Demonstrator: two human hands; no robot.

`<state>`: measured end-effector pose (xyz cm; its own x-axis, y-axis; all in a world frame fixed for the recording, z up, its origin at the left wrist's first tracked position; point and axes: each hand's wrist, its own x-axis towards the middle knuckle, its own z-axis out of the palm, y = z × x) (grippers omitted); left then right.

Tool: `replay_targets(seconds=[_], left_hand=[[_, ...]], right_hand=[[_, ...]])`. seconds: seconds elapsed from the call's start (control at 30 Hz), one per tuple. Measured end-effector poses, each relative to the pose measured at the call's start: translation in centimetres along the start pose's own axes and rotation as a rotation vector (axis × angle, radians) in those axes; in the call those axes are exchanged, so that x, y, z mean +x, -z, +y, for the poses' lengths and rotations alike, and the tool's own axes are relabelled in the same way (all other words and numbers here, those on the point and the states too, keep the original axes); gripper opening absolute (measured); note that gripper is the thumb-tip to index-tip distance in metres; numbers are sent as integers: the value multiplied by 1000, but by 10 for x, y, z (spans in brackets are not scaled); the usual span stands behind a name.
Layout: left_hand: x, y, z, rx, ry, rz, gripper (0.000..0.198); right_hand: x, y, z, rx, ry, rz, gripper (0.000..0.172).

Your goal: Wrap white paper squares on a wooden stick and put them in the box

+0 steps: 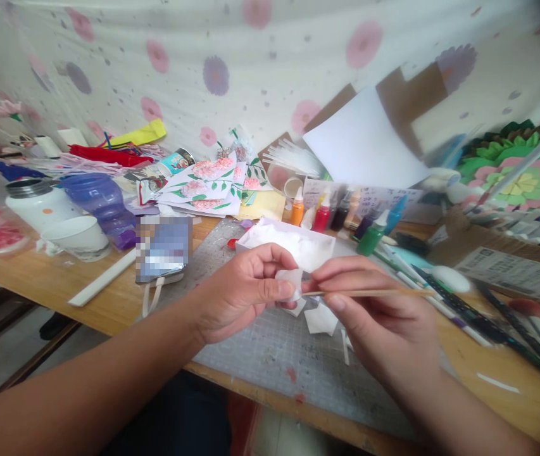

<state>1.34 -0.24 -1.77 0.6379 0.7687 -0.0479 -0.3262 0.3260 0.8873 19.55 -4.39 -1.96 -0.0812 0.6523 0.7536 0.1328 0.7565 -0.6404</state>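
Between the thumb and fingers of my left hand (pixel 251 285) is a small piece of white paper (pixel 290 277), curled at its edge. My right hand (pixel 374 304) pinches a thin wooden stick (pixel 374 293), whose left end meets the paper. Just behind the hands stands a white box (pixel 293 244) filled with soft white material. Below them, several white paper pieces (pixel 321 318) lie on a grey cutting mat (pixel 270 361).
Paint bottles, a green one (pixel 373 233) among them, line up behind the box. Brushes and pens (pixel 464 304) lie to the right, by a cardboard box (pixel 511 253). On the left are a phone (pixel 165 247), a white cup (pixel 77 237) and a blue-purple container (pixel 99 202).
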Motion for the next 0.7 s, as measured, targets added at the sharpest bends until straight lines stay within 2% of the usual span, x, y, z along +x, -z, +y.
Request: replay_targets(seconds=[0.07, 0.27, 0.7], left_hand=[[0, 1, 1, 41, 3, -2, 29], [-2, 1, 4, 187, -4, 27, 14], [-2, -1, 3, 64, -44, -6, 18]], right_hand=[[0, 1, 0, -26, 24, 0, 24], [0, 3, -1, -73, 67, -28, 25], [-2, 3, 1, -7, 39, -15, 23]])
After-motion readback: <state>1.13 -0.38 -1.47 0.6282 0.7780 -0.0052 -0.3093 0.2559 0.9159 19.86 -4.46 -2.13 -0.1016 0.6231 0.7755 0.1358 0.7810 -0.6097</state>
